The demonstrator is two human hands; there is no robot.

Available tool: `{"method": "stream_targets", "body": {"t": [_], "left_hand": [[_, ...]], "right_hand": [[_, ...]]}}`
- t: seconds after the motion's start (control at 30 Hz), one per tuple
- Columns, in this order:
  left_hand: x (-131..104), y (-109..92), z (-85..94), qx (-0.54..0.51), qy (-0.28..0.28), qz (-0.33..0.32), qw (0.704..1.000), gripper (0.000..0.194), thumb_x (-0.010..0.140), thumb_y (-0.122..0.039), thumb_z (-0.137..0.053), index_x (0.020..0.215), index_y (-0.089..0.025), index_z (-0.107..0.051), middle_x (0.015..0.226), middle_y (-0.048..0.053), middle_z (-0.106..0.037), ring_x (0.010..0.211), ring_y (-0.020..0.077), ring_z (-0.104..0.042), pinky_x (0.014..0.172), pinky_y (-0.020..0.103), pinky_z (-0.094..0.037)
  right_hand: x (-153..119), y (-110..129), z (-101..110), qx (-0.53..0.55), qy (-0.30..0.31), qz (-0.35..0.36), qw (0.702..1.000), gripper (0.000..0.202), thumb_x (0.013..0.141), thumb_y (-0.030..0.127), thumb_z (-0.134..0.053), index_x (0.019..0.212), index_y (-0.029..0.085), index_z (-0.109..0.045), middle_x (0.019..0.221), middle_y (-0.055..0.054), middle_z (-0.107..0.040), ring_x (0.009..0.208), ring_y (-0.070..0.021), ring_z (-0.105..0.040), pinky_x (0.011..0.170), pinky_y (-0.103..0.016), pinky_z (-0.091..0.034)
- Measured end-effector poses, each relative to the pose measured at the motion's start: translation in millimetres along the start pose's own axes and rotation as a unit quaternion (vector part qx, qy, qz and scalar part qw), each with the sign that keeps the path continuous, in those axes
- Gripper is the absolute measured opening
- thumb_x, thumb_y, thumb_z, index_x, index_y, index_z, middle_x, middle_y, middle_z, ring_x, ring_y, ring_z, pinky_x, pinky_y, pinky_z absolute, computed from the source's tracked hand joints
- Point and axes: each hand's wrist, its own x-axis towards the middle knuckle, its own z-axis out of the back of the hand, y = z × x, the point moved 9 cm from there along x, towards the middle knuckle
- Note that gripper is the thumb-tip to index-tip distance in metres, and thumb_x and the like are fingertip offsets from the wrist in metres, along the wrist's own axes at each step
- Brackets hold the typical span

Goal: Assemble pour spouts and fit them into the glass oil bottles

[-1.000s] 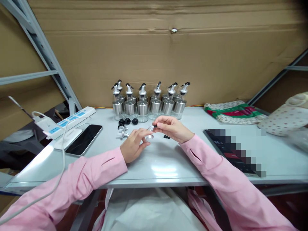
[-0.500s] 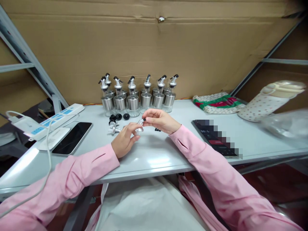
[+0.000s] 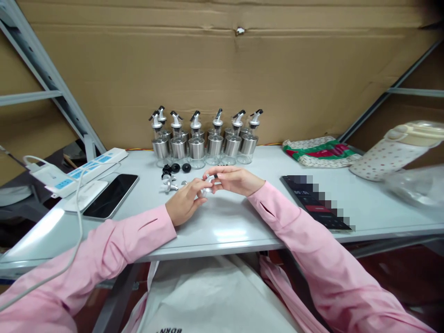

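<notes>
Over the middle of the table, my left hand (image 3: 185,203) is closed on a silver pourer spout (image 3: 207,190), pinching its round base. My right hand (image 3: 241,181) is closed at the top of the same spout, with a small black flap (image 3: 215,175) between its fingertips. The fingers hide where flap and spout meet, so I cannot tell if they are joined. Left of my hands lie loose silver spouts (image 3: 169,185) and several round black stoppers (image 3: 175,168). Small black pieces (image 3: 225,165) show just above my right hand.
Glass and steel oil bottles (image 3: 197,150) with pourers stand in rows at the back. A phone (image 3: 111,196) and power strip (image 3: 88,171) are at left. Another phone (image 3: 308,199), a patterned cloth (image 3: 321,151) and a dotted flask (image 3: 383,155) are at right.
My right hand has come down closer to the spout, bringing the black flap against its top. My left hand keeps its pinch. The whole view has shifted slightly.
</notes>
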Motion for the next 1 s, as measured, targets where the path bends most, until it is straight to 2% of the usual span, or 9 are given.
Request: {"method": "stream_targets", "body": {"t": [0.47, 0.73, 0.83, 1.0], "left_hand": [[0.7, -4.5, 1.9, 0.017, -0.003, -0.011, 1.0, 0.027, 0.09, -0.021, -0.038, 0.117, -0.021, -0.035, 0.098, 0.006, -0.052, 0.072, 0.0118, -0.05, 0.075, 0.029, -0.043], [2.7, -8.8, 3.9, 0.052, -0.005, -0.031, 0.998, 0.025, 0.091, -0.022, -0.037, 0.115, -0.021, -0.036, 0.098, 0.006, -0.054, 0.07, 0.0121, -0.052, 0.073, 0.03, -0.044], [2.5, -6.9, 4.9, 0.051, -0.011, -0.028, 0.998, 0.027, 0.091, -0.023, -0.037, 0.118, -0.022, -0.035, 0.098, 0.006, -0.055, 0.068, 0.0115, -0.052, 0.072, 0.03, -0.044], [1.1, -0.4, 12.7, 0.048, -0.061, -0.007, 0.997, 0.042, 0.089, -0.029, -0.043, 0.128, -0.023, -0.025, 0.098, 0.006, -0.056, 0.067, 0.0119, -0.055, 0.069, 0.03, -0.046]], "right_hand": [[0.5, 1.4, -1.1, -0.01, 0.013, 0.02, 1.0, 0.026, 0.074, 0.027, -0.064, 0.096, 0.013, -0.061, 0.08, -0.002, -0.057, 0.071, -0.0112, -0.055, 0.076, -0.029, -0.043], [0.1, 3.9, -4.2, -0.004, 0.012, 0.028, 1.0, 0.025, 0.072, 0.026, -0.067, 0.092, 0.012, -0.063, 0.088, -0.003, -0.056, 0.073, -0.0101, -0.054, 0.072, -0.026, -0.044], [0.4, 4.8, -4.0, 0.001, 0.005, 0.028, 1.0, 0.025, 0.071, 0.026, -0.067, 0.092, 0.012, -0.063, 0.084, -0.003, -0.057, 0.071, -0.01, -0.055, 0.071, -0.026, -0.045], [1.9, 4.8, -3.6, 0.021, -0.015, 0.027, 0.999, 0.027, 0.072, 0.029, -0.066, 0.092, 0.012, -0.061, 0.066, 0.001, -0.056, 0.063, -0.0091, -0.055, 0.064, -0.024, -0.046]]}}
